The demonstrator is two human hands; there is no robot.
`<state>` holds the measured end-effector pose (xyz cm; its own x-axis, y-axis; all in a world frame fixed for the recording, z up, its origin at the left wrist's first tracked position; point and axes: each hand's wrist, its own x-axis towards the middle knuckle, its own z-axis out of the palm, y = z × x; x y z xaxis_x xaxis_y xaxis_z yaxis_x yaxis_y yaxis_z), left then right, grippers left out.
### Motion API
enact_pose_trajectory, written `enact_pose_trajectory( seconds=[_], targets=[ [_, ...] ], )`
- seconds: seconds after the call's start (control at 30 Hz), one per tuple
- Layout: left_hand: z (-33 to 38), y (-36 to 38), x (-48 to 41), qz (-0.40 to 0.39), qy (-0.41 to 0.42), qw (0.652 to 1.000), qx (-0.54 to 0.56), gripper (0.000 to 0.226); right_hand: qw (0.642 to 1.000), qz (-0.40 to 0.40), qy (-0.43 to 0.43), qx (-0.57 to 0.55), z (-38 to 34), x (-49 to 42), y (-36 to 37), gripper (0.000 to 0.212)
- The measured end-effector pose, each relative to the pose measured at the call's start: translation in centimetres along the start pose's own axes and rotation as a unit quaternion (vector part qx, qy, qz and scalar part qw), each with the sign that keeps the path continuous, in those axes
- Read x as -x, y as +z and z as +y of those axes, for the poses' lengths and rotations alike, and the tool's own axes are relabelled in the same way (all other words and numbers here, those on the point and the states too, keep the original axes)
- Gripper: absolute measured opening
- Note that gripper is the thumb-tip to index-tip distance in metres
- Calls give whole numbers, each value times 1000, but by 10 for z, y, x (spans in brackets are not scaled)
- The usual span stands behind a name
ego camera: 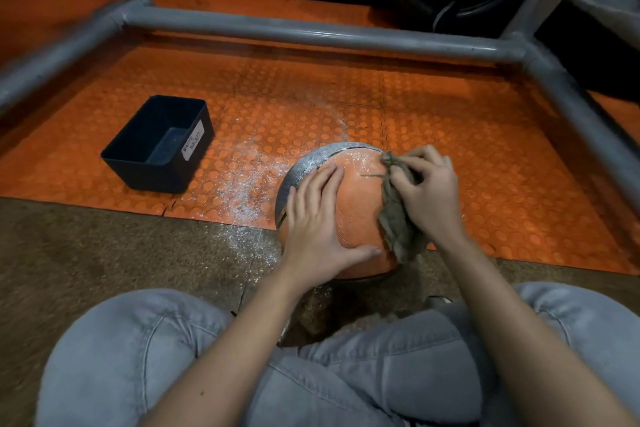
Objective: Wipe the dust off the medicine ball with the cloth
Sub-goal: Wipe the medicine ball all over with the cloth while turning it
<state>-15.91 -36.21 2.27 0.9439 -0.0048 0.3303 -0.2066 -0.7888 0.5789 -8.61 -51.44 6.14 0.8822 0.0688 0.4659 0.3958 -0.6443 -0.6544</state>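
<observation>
Right at the near edge of the orange studded mat [450, 121], where it meets the brown speckled carpet [104, 246], sits the medicine ball [356, 204]. It is round with no long axis, pebbled orange rubber with a grey panel turned to the far left. The left hand [318, 225] lies flat on top, fingers straight and spread. The right hand [429, 194] grips a crumpled grey-brown cloth [398, 218], fingers curled round it, against the ball's right side; the cloth trails far to near. White dust [242, 191] speckles the mat to the left, near a black rectangular bin [145, 173].
</observation>
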Motion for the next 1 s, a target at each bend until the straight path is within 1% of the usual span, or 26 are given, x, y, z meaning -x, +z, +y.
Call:
enact_pose_trajectory(
  seconds=[0.1,0.13,0.17,0.2,0.23,0.3,0.33,0.37,0.4,0.43,0.5,0.53,0.57,0.6,0.7,0.73,0.77,0.83,0.9,0.93,0.97,1.0],
  targets=[
    [-1,1,3,9,-5,1000,11,110,988,-38,-146,21,-23,24,9,23],
    [-2,1,3,2,-6,1000,15,110,983,-55,-174,28,-24,28,10,25],
    [-2,1,4,-1,-4,1000,19,110,982,-65,-178,27,-22,26,9,25],
    [-2,0,4,1,-1,1000,20,109,985,-64,-157,17,-17,19,6,24],
    [-3,-1,3,1,2,1000,18,110,992,-55,-113,4,-9,10,2,21],
    [-2,-2,2,0,6,1000,10,112,999,-30,7,-20,6,-7,-6,16],
    [-2,-2,1,2,6,1000,3,112,998,-25,45,-28,10,-10,-7,14],
    [0,0,0,5,6,1000,-2,112,998,-19,48,-19,8,-9,-5,14],
    [0,1,0,9,5,1000,-4,112,1000,-17,16,1,0,-4,-2,16],
    [0,2,1,15,3,1000,-1,111,999,-28,-40,15,-10,3,4,19],
    [-1,2,2,22,1,1000,16,107,985,-74,-153,28,-26,18,12,25],
    [-1,2,3,21,0,999,24,106,979,-91,-181,34,-29,20,13,27],
    [-2,1,3,22,-1,999,29,107,978,-97,-182,32,-27,16,12,28],
    [-3,1,3,21,-1,999,28,109,983,-90,-158,23,-21,9,9,27],
    [0,-1,1,6,-3,1000,7,113,998,-55,-13,-4,4,-15,-3,18],
    [1,0,0,2,-3,1000,3,113,999,-50,14,-4,8,-16,-5,16],
    [2,0,0,4,-3,1000,3,113,999,-43,10,8,7,-14,-3,16],
    [2,3,1,17,-3,1000,8,112,997,-41,-66,31,-8,0,3,19],
    [-1,5,2,32,-5,999,16,109,983,-84,-161,27,-22,15,7,26],
    [-3,6,2,35,-5,999,20,108,974,-107,-196,24,-22,18,8,26],
    [-3,5,3,34,-6,999,20,109,971,-116,-208,19,-20,15,6,25],
    [-4,4,2,30,-6,999,18,110,976,-108,-189,11,-14,8,3,23]
  ],
)
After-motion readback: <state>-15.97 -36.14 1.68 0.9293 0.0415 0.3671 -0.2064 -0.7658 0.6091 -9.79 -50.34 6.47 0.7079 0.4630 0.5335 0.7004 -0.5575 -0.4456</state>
